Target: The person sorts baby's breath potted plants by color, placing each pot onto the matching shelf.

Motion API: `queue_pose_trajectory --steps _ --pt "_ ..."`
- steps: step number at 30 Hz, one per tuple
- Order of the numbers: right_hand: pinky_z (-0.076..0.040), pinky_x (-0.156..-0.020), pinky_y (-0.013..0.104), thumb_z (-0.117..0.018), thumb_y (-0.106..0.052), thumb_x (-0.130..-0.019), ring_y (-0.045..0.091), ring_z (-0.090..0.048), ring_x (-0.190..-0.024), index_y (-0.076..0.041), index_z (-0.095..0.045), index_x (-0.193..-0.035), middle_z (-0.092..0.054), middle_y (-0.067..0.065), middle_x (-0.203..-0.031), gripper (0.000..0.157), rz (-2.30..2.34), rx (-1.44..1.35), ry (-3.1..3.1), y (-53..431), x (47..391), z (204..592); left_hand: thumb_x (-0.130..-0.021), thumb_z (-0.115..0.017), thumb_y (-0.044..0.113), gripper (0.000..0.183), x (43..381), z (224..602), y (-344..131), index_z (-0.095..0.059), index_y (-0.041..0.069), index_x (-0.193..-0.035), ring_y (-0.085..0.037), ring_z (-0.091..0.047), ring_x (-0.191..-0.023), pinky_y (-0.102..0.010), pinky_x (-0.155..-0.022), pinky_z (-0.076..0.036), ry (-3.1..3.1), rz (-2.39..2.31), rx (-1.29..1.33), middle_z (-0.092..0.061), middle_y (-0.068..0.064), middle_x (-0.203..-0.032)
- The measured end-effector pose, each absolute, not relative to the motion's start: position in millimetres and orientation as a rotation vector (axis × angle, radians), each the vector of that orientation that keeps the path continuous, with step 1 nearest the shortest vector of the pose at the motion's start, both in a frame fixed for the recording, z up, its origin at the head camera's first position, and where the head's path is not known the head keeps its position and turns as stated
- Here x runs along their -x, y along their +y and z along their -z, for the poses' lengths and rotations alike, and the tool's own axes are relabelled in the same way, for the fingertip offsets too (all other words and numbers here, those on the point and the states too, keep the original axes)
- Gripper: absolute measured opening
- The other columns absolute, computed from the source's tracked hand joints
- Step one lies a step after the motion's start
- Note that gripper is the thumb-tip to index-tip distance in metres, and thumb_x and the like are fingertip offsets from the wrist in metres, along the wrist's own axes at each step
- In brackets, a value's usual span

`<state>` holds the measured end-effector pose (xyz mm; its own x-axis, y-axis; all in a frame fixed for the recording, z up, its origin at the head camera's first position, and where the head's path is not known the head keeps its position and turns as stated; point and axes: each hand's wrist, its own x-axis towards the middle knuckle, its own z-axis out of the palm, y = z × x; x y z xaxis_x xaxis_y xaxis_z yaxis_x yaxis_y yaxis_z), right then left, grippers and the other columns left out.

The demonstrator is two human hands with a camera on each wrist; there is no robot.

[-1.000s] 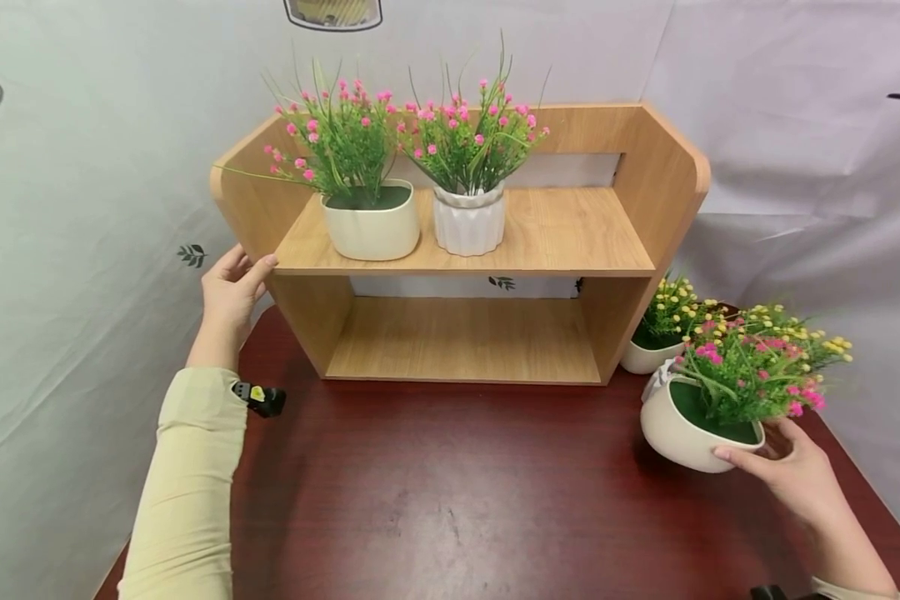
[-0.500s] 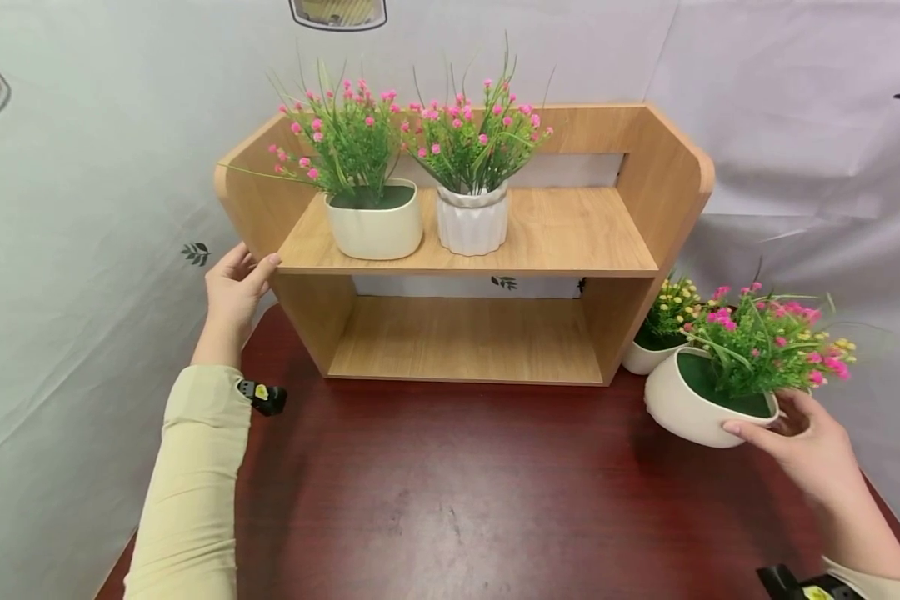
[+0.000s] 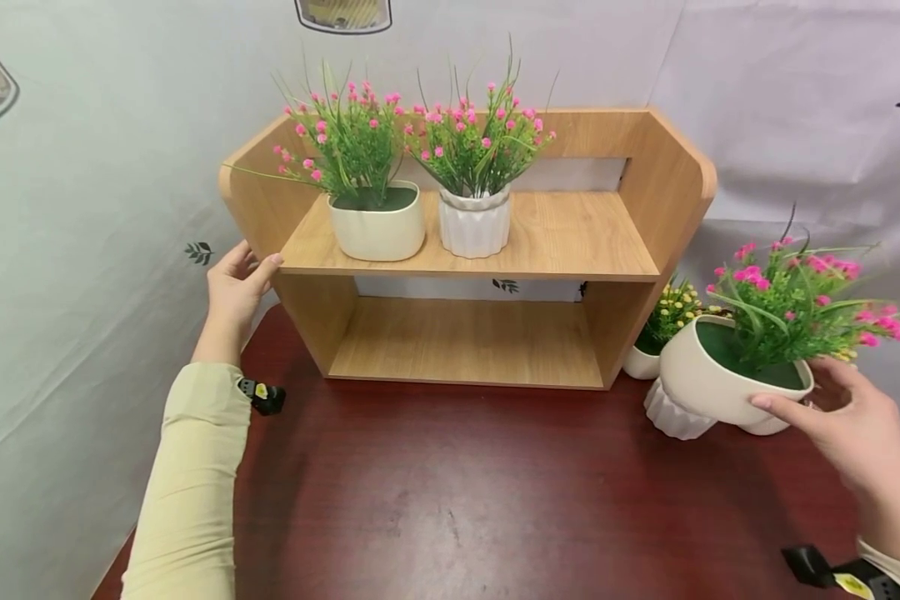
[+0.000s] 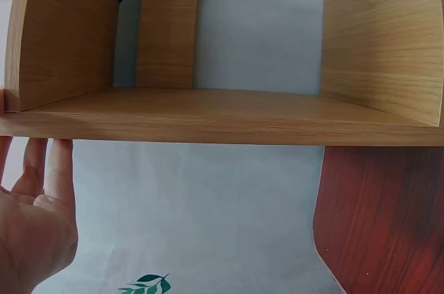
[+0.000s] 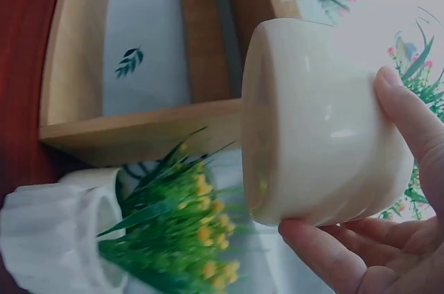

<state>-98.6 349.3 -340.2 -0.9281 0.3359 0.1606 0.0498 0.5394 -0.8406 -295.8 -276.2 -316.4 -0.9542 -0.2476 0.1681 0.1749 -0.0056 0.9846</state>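
My right hand (image 3: 862, 425) grips the rim of an oval cream flowerpot (image 3: 708, 383) with pink flowers, thumb on the front. The pot is raised at the right and tilted, its plant leaning right. In the right wrist view, thumb and fingers hold the smooth cream pot (image 5: 326, 127) from two sides. My left hand (image 3: 232, 292) holds the left side of a two-tier wooden shelf (image 3: 570, 233), thumb at its front edge. The left wrist view shows that hand's fingers (image 4: 60, 169) against the board. On the upper tier stand a cream oval pot (image 3: 378, 229) and a white fluted pot (image 3: 474, 225), both with pink flowers.
Right of the shelf, a cream pot (image 3: 641, 363) with yellow flowers and a white fluted pot (image 3: 677, 414) stand on the dark red table (image 3: 450, 475). The held pot partly covers the fluted one. A pale cloth wall (image 3: 105, 167) rises behind.
My right hand has lifted the cream flowerpot up and to the right, uncovering the fluted pot beneath it. My left hand stays on the shelf.
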Motion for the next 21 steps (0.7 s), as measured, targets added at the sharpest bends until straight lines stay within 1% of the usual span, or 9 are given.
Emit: queue_pose_trajectory --steps 1,2,6,10,12,14,17,19,21 --pt "-0.039 -0.056 0.007 -0.078 -0.009 -0.078 -0.015 -0.052 -0.07 -0.039 -0.049 -0.103 -0.053 -0.035 -0.084 0.049 -1.333 0.318 -2.472 347.6 98.8 336.9 -0.085 -0.072 0.015 0.053 295.3 316.1 -275.8 -0.055 0.024 -0.135 -0.011 -0.052 -0.116 -0.045 -0.111 -0.031 -1.981 2.036 -0.077 -0.059 0.005 -0.124" --pt "-0.038 -0.056 0.007 -0.078 -0.01 -0.077 -0.016 -0.052 -0.07 -0.04 -0.049 -0.102 -0.053 -0.034 -0.084 0.048 -1.321 0.323 -2.474 345.7 99.0 333.2 -0.085 -0.072 0.016 0.053 294.8 315.6 -275.4 -0.055 0.025 -0.135 -0.011 -0.052 -0.116 -0.044 -0.111 -0.031 -1.989 2.025 -0.082 -0.059 0.004 -0.124" --pt "-0.037 -0.056 0.008 -0.079 -0.016 -0.077 -0.013 -0.052 -0.066 -0.042 -0.05 -0.102 -0.054 -0.034 -0.078 0.046 -1.265 0.346 -2.498 338.3 99.1 320.1 -0.085 -0.072 0.02 0.052 293.7 314.4 -272.7 -0.055 0.027 -0.134 -0.013 -0.051 -0.119 -0.044 -0.11 -0.033 -2.036 1.96 -0.103 -0.057 0.001 -0.13" --pt "-0.036 -0.057 0.007 -0.079 -0.015 -0.077 -0.012 -0.055 -0.064 -0.043 -0.052 -0.104 -0.059 -0.031 -0.071 0.047 -1.318 0.346 -2.484 330.4 100.3 309.1 -0.086 -0.071 0.023 0.051 292.5 313.9 -273.8 -0.055 0.03 -0.134 -0.014 -0.051 -0.121 -0.045 -0.11 -0.033 -2.075 1.904 -0.111 -0.054 -0.001 -0.136" --pt "-0.036 -0.057 0.007 -0.079 -0.014 -0.077 -0.011 -0.055 -0.064 -0.041 -0.052 -0.108 -0.059 -0.03 -0.071 0.049 -1.326 0.353 -2.478 326.3 101.1 305.2 -0.086 -0.071 0.022 0.051 292.0 314.6 -274.3 -0.055 0.03 -0.134 -0.014 -0.051 -0.121 -0.046 -0.11 -0.033 -2.068 1.917 -0.106 -0.054 -0.001 -0.136" --pt "-0.036 -0.057 0.007 -0.079 -0.017 -0.078 -0.012 -0.053 -0.066 -0.034 -0.052 -0.121 -0.057 -0.031 -0.071 0.054 -1.292 0.372 -2.496 321.8 102.6 301.3 -0.086 -0.07 0.02 0.052 292.1 315.6 -274.7 -0.055 0.028 -0.135 -0.013 -0.051 -0.12 -0.045 -0.11 -0.032 -2.047 1.941 -0.1 -0.054 -0.001 -0.136" --pt "-0.036 -0.057 0.007 -0.079 -0.021 -0.078 -0.014 -0.051 -0.068 -0.023 -0.046 -0.136 -0.054 -0.032 -0.072 0.067 -1.244 0.387 -2.519 315.2 104.9 295.3 -0.086 -0.07 0.019 0.052 293.1 316.5 -275.2 -0.054 0.028 -0.135 -0.013 -0.052 -0.119 -0.045 -0.11 -0.033 -2.041 1.946 -0.094 -0.055 0.0 -0.135" --pt "-0.037 -0.056 0.009 -0.078 -0.019 -0.078 -0.014 -0.052 -0.068 -0.022 -0.047 -0.136 -0.056 -0.032 -0.072 0.066 -1.278 0.363 -2.503 311.1 106.7 291.0 -0.087 -0.07 0.019 0.052 294.4 316.6 -275.6 -0.054 0.027 -0.135 -0.012 -0.052 -0.119 -0.045 -0.109 -0.033 -2.043 1.943 -0.09 -0.055 0.001 -0.134" --pt "-0.038 -0.053 0.01 -0.078 -0.015 -0.078 -0.012 -0.054 -0.067 -0.03 -0.052 -0.126 -0.058 -0.031 -0.073 0.057 -1.33 0.32 -2.471 307.0 108.7 287.4 -0.087 -0.069 0.019 0.052 296.0 316.8 -275.9 -0.054 0.027 -0.135 -0.012 -0.052 -0.119 -0.045 -0.109 -0.033 -2.048 1.939 -0.086 -0.056 0.002 -0.132"
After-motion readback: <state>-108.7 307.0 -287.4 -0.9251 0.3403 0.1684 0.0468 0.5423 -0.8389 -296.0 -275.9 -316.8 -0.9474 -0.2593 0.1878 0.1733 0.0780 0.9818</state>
